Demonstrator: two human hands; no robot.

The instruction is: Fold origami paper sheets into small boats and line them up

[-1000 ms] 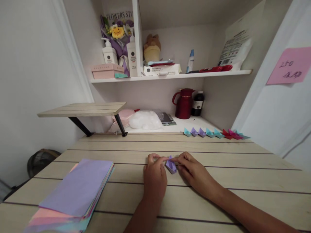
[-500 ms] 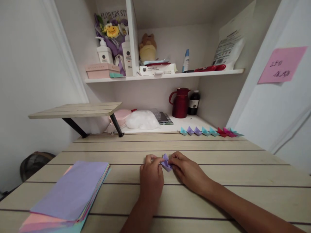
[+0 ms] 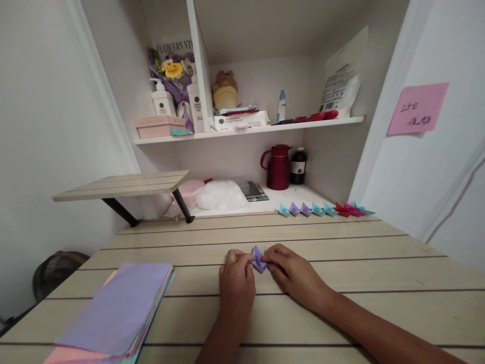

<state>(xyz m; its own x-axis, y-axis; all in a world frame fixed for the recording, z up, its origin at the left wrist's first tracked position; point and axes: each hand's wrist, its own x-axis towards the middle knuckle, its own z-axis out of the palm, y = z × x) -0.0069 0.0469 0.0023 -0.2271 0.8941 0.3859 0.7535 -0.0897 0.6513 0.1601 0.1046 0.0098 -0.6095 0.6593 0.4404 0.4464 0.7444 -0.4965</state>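
A small purple folded paper boat (image 3: pixel 258 262) is between my two hands, just above or on the wooden table (image 3: pixel 182 313); I cannot tell which. My left hand (image 3: pixel 237 278) pinches its left side, thumb and index finger together at the paper. From the other side, my right hand (image 3: pixel 293 270) grips the right edge with its fingertips, the remaining fingers curled under. The boat's pointed middle peak shows between the fingers, with one tip facing me.
A stack of coloured paper (image 3: pixel 121 308), purple on top, lies at the left. Several folded boats (image 3: pixel 317 209) in turquoise, purple, red and pink line the table's back right. A small raised shelf (image 3: pixel 125 184) stands back left. Behind are a red jug (image 3: pixel 278 169) and a white plastic bag (image 3: pixel 222 195).
The camera view has tilted up slightly, so the scene sits lower. The paper boat has turned a little and looks flatter, and my fingers have closed in on its sides.
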